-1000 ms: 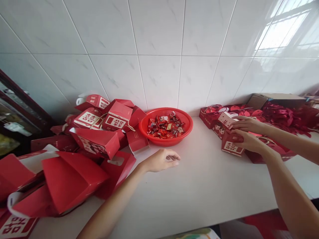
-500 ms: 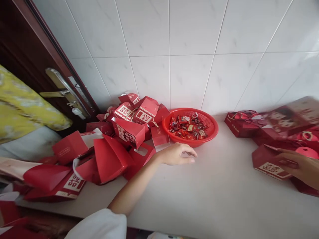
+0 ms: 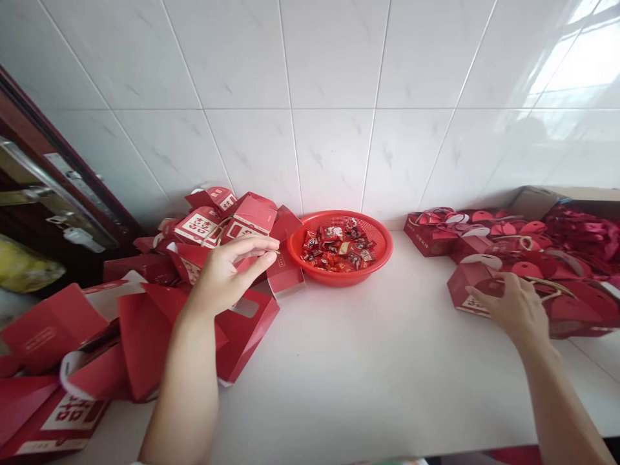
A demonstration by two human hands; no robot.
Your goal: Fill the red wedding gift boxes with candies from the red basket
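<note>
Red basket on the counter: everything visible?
The red basket looks like plastic: round, shallow, with a smooth rim and perforated inner wall. It sits upright on the white counter near the tiled wall, holding many wrapped candies, mostly red or dark. Red boxes crowd its left side, contact unclear; the left hand shows no contact with it.

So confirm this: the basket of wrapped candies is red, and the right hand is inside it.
Not quite: the head view shows the right hand at a red box, right of the basket, not inside it. The rest holds: the basket is red, with wrapped candies in it.
</note>
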